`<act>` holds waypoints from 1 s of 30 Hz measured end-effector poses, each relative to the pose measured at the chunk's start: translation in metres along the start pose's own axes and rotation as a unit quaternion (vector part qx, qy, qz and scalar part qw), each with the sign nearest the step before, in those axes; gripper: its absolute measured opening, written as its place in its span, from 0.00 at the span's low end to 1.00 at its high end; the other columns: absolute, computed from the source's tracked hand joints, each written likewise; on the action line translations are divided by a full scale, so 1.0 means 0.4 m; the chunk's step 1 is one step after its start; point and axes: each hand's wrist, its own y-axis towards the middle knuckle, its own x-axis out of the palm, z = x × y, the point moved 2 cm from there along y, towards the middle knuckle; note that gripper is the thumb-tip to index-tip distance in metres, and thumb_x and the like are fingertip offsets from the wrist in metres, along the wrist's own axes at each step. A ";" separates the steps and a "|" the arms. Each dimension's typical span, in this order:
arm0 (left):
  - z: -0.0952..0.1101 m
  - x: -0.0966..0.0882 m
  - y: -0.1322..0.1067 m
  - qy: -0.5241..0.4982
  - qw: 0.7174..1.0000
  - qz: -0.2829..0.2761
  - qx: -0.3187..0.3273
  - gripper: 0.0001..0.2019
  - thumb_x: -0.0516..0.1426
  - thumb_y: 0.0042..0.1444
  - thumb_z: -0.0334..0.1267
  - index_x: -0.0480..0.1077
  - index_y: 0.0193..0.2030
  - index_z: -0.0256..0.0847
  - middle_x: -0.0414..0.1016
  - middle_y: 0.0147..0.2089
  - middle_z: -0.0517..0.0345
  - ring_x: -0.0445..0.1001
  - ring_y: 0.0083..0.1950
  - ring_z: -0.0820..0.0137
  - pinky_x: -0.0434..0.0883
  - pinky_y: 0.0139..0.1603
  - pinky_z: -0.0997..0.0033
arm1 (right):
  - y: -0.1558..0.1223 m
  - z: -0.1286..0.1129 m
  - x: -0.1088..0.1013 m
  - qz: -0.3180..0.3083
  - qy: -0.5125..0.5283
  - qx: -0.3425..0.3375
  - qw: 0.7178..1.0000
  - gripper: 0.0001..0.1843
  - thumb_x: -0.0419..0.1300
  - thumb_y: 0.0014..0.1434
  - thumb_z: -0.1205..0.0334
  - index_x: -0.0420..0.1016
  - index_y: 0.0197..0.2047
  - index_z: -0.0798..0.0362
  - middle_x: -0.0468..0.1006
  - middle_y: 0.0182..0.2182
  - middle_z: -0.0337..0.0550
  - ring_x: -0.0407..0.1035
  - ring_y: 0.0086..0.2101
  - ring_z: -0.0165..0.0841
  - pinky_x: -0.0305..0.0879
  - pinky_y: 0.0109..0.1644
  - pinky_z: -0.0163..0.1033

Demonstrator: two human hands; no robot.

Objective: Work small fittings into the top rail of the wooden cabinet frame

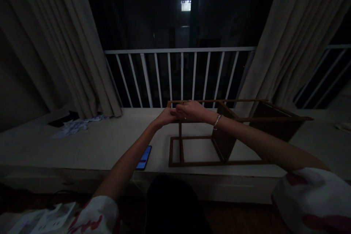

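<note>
A brown wooden shelf rack [203, 163] lies on its side on the white window ledge, its open frame end to the left and its darker shelf boards [225, 137] to the right. At the upper left end of the rack, my left hand [166, 116] has its fingers closed around the corner of the frame. My right hand [191, 110], with a bracelet on the wrist, meets it there with fingers pinched together over the upper bar. Whatever is between the right fingertips is too dark and small to make out.
A phone [144, 158] with a lit screen lies left of the rack, near the front edge of the ledge [109, 150]. Crumpled papers [74, 127] lie farther left by the curtain [79, 44]. A white railing [179, 50] stands behind. A white power strip [59, 217] is at lower left.
</note>
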 end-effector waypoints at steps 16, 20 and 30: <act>-0.002 -0.002 -0.002 -0.024 0.999 0.006 -0.030 0.15 0.60 0.39 0.42 0.73 0.30 0.31 0.75 0.30 0.52 0.71 0.31 0.71 0.68 0.32 0.73 | 0.010 -0.028 0.015 0.030 0.032 0.066 0.997 0.19 0.49 0.56 0.53 0.55 0.44 0.59 0.75 0.30 0.49 0.68 0.35 0.38 0.48 0.41 0.38; 0.004 0.000 -0.003 -0.021 1.000 0.005 -0.021 0.15 0.60 0.40 0.43 0.73 0.30 0.31 0.75 0.30 0.53 0.70 0.31 0.71 0.66 0.31 0.75 | -0.001 -0.013 0.023 0.036 0.057 0.083 0.994 0.15 0.45 0.58 0.55 0.56 0.44 0.57 0.74 0.31 0.47 0.68 0.33 0.35 0.49 0.34 0.35; 0.030 0.003 -0.015 -0.030 0.999 -0.023 -0.009 0.18 0.60 0.40 0.47 0.73 0.31 0.31 0.75 0.32 0.53 0.71 0.33 0.71 0.66 0.32 0.75 | -0.016 0.026 0.067 0.012 0.115 0.054 0.992 0.21 0.37 0.61 0.53 0.67 0.36 0.55 0.73 0.32 0.44 0.65 0.32 0.29 0.48 0.32 0.32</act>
